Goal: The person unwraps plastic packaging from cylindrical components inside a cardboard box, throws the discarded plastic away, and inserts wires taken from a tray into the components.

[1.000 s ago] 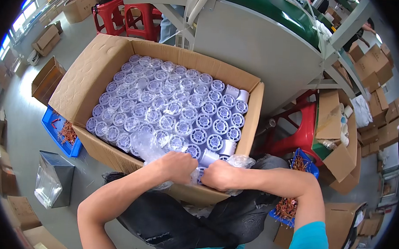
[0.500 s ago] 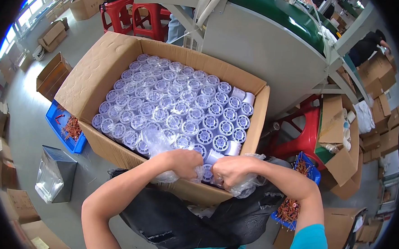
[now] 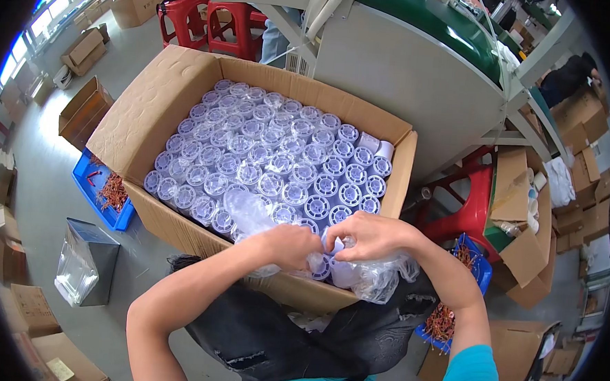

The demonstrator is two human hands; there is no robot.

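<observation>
A large open cardboard box (image 3: 179,227) holds rows of white spools (image 3: 271,184), many under clear plastic film. My left hand (image 3: 292,247) is closed on clear plastic film (image 3: 247,211) over the box's near edge. Right beside it, my right hand (image 3: 365,236) curls its thumb and fingers round a white spool (image 3: 333,242) that is partly hidden. More crumpled film (image 3: 381,277) hangs beneath the right hand, by the box's near right corner. Another spool (image 3: 344,274) lies on its side just below that hand.
Blue trays of copper-coloured parts stand at the left (image 3: 119,220) and right (image 3: 482,272). A red stool (image 3: 466,206) and an open carton (image 3: 533,254) are at the right. A machine panel (image 3: 393,85) rises behind the box. A person (image 3: 566,80) bends at the upper right.
My right hand has risen slightly, and its fingers have moved round a spool near the left hand. The film beneath it has shifted. The whole view has moved a little.
</observation>
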